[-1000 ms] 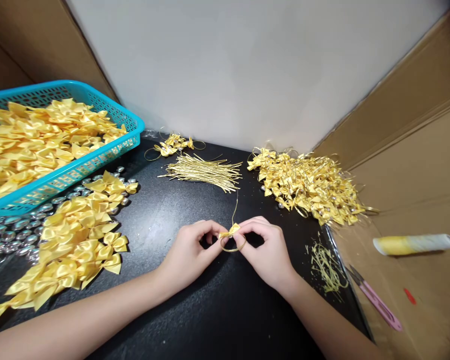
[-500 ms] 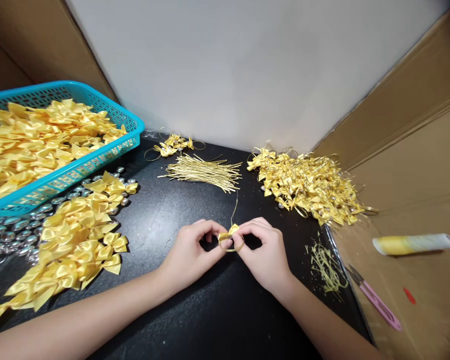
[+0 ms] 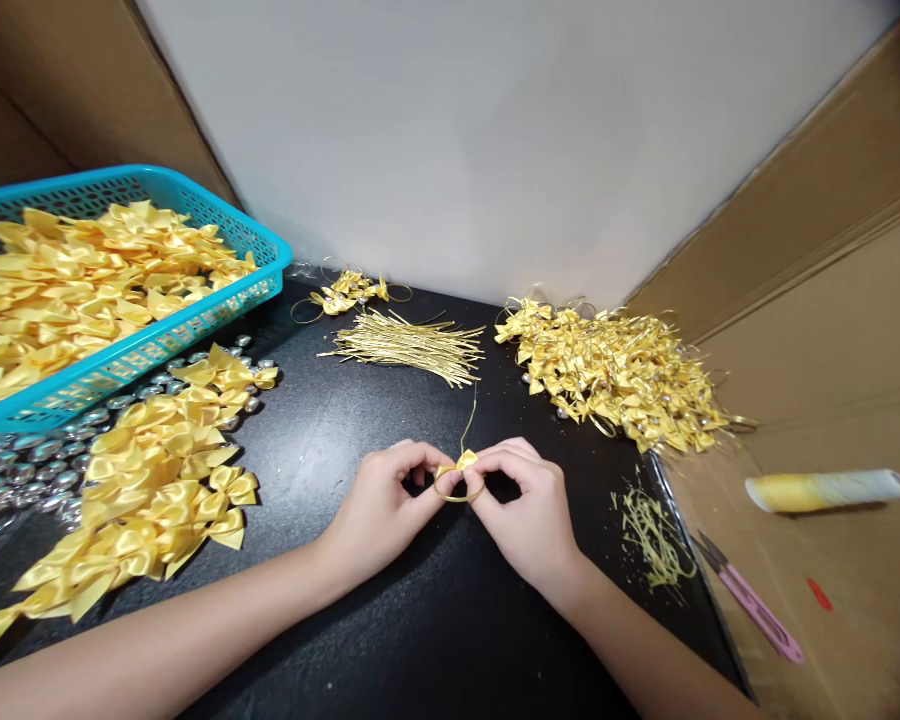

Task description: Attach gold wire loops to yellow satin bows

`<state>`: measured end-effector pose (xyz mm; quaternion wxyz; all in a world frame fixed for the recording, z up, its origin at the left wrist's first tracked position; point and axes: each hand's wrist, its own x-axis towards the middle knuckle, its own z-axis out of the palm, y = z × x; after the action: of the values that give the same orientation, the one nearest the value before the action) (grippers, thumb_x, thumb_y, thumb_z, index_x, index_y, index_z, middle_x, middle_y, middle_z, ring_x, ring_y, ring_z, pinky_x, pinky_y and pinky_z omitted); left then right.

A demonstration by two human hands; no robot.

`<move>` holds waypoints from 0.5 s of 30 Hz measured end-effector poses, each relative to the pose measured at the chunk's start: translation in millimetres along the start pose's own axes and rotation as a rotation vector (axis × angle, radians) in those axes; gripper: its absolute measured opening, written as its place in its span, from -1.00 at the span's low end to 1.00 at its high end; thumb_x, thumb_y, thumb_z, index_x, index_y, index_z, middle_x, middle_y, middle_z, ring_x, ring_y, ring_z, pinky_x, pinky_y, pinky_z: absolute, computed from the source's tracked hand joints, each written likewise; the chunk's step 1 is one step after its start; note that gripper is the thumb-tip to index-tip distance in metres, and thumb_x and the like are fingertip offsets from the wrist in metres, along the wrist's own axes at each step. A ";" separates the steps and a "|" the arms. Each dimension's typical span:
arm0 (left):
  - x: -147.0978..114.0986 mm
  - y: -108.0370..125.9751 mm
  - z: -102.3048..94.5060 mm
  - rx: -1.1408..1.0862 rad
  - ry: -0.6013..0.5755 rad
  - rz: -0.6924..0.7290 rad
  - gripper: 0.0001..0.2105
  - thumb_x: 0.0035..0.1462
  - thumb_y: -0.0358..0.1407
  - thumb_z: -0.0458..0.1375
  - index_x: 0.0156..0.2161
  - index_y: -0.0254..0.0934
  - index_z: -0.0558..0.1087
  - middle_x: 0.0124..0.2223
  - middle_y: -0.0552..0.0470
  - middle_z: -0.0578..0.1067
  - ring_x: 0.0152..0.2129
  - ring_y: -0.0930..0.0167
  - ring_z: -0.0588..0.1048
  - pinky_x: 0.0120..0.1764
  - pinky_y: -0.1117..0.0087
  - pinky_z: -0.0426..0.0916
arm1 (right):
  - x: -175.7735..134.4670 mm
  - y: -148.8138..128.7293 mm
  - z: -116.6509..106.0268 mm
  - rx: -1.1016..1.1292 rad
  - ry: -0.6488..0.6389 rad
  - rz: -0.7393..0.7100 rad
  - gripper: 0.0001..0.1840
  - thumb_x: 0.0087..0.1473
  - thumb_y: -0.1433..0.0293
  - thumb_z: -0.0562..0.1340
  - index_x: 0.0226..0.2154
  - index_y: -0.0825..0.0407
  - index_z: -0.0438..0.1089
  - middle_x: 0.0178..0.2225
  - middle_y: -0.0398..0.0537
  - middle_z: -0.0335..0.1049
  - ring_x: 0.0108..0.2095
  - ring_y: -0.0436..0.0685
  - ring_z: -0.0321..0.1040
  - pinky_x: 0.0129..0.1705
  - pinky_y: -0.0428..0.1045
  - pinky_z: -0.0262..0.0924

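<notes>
Between my fingertips, low over the black table, is a yellow satin bow (image 3: 466,459) with a gold wire twist tie (image 3: 459,499) bent into a loop on my side. A thin end of the tie sticks up behind the bow. My left hand (image 3: 394,488) pinches the bow from the left, thumb and forefinger closed on it. From the right, my right hand (image 3: 523,500) pinches the same bow and tie, fingertips almost meeting the left ones. The fingers hide much of the bow's middle. Straight loose gold ties (image 3: 412,345) lie in a bundle beyond my hands.
At left stands a turquoise basket (image 3: 270,260) of yellow bows, with loose bows (image 3: 150,480) and silvery beads (image 3: 37,465) beside it. Finished-looking bows with wire loops (image 3: 615,375) are heaped at right. Nearby lie tie scraps (image 3: 656,540), pink snips (image 3: 757,610) and a yellowish tube (image 3: 831,490).
Both hands stay nearly in place, still pinching the bow. The gold loop has turned slightly and shows rounder and more open. The camera view has shifted a little.
</notes>
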<state>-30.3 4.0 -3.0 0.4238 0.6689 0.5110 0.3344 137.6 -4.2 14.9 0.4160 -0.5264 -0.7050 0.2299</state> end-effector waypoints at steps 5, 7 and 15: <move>1.5 0.4 0.9 -0.074 0.019 -0.024 -0.79 0.10 -0.19 0.18 -0.42 -0.31 0.50 -0.53 0.07 0.46 -0.56 0.47 0.35 -0.46 0.48 0.23 | -6.8 -1.8 3.7 -0.132 0.084 -0.031 -0.78 -0.01 0.47 0.29 -0.62 0.03 0.33 -0.56 -0.15 0.41 -0.44 0.06 0.29 -0.32 0.01 0.11; 1.4 1.0 0.8 -0.086 0.016 -0.027 -0.80 0.08 -0.20 0.19 -0.43 -0.32 0.49 -0.53 0.07 0.47 -0.57 0.48 0.36 -0.47 0.49 0.24 | -10.1 -3.6 5.1 -0.191 0.087 -0.081 -0.77 0.02 0.44 0.29 -0.62 0.03 0.35 -0.61 -0.19 0.35 -0.49 0.03 0.23 -0.32 0.01 0.05; -0.6 5.0 1.8 0.062 0.006 0.084 -0.84 0.06 -0.36 0.12 -0.52 -0.30 0.42 -0.56 0.12 0.42 -0.59 0.49 0.35 -0.46 0.49 0.22 | -5.6 -9.3 3.2 -0.395 -0.054 0.032 -0.87 0.08 0.43 0.22 -0.35 0.02 0.51 -0.48 -0.14 0.41 -0.41 0.06 0.25 -0.25 0.04 -0.04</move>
<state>-26.8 2.4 0.7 0.3869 0.7018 0.4938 0.3377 130.3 -12.2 18.2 0.2819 -0.6025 -0.7388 0.1079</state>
